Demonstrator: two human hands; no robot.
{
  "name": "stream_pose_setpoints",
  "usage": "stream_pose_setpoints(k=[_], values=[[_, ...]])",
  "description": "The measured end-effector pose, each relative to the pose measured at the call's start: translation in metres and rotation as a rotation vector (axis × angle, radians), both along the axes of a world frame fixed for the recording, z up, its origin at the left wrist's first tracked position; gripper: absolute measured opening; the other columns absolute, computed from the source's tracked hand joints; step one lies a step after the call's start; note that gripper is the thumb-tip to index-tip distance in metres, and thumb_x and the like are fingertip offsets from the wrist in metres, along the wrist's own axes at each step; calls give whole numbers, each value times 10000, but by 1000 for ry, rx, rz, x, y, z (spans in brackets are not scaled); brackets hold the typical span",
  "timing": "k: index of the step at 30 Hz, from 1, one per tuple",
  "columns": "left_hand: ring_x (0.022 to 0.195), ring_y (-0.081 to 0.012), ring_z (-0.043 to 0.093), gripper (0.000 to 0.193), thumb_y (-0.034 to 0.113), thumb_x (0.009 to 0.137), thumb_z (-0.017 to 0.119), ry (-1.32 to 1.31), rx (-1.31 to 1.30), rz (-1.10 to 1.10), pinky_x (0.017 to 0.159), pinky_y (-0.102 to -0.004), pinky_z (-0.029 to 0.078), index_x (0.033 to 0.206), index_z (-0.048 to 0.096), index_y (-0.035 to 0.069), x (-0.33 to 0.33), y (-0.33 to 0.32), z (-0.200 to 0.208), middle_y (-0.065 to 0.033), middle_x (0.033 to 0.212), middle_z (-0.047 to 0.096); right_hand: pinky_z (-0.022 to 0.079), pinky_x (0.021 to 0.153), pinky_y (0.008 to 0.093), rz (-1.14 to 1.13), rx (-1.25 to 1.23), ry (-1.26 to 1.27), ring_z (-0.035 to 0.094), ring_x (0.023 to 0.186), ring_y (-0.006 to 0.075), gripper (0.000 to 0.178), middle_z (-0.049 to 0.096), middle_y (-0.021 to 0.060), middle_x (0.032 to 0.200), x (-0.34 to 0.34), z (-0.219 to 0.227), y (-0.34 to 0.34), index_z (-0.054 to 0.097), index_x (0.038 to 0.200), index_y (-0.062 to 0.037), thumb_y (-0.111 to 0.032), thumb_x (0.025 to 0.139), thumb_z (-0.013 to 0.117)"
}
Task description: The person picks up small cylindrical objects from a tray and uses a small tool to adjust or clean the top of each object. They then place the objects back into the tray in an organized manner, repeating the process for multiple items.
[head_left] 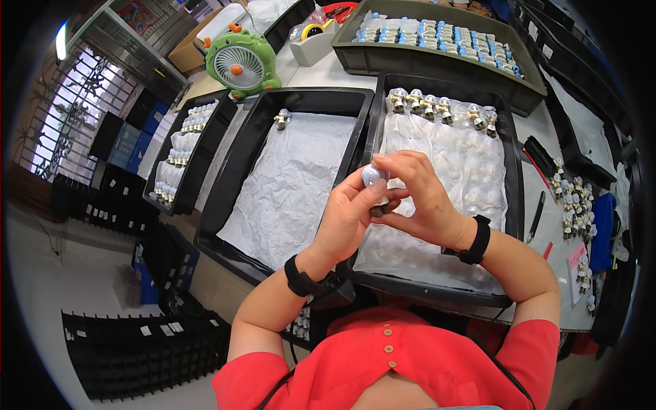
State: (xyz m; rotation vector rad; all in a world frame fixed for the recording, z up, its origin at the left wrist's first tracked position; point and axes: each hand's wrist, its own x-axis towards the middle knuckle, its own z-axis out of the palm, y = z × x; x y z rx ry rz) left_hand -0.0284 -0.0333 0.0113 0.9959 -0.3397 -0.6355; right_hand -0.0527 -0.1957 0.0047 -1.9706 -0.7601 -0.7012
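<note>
Between my two hands is a small figurine (373, 176) with a pale blue-grey head and a dark base. My left hand (346, 213) grips its body, thumb across the front. The fingers of my right hand (424, 199) close on its head and lower part. Both hands hover over the near ends of two black trays. In the left tray (220, 179), lined with crumpled white paper, one figurine (281, 119) stands at the far left corner. Across the far end of the right tray (515, 171), a row of similar figurines (428, 106) lies on white paper.
A green fan (239, 63) stands behind the left tray. Beyond, a large olive tray (437, 65) holds many blue-and-white pieces. A narrow black tray (195, 186) of figurines sits at far left. At right lie a dark knife-like tool (538, 215), a red pen (548, 250) and loose figurines (578, 208).
</note>
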Motion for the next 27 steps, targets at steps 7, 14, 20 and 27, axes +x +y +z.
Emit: stream_pose_setpoints(k=[7,14,20,27], values=[[1089,-347,537,495,328,915,378,194,-146,-179,849,-420,494,1311,354,32,6,1,4,-150,1235,468,538,758,265,107,191,202,506,1001,192,884,495,83,1181,-2,4,1,356,1346,-107,-34,590,809],[1109,-330,523,506,389,968,306,169,-193,-171,886,-424,464,1343,319,50,6,-2,5,-143,1276,447,495,828,301,85,188,227,506,1009,183,872,511,64,1191,0,5,-5,383,1326,-101,-110,580,835],[1070,-248,541,498,313,953,409,95,-190,-116,886,-369,466,1345,313,21,9,0,1,-144,1316,427,382,961,335,102,285,270,481,1101,197,803,515,60,1255,4,0,-9,409,1312,-101,-167,624,818],[986,-196,601,413,129,912,528,99,-233,-80,796,-309,519,1298,411,40,9,2,-4,-107,1198,540,361,980,352,154,284,318,469,1149,198,810,501,65,1284,4,1,-9,410,1316,-101,-185,623,821]])
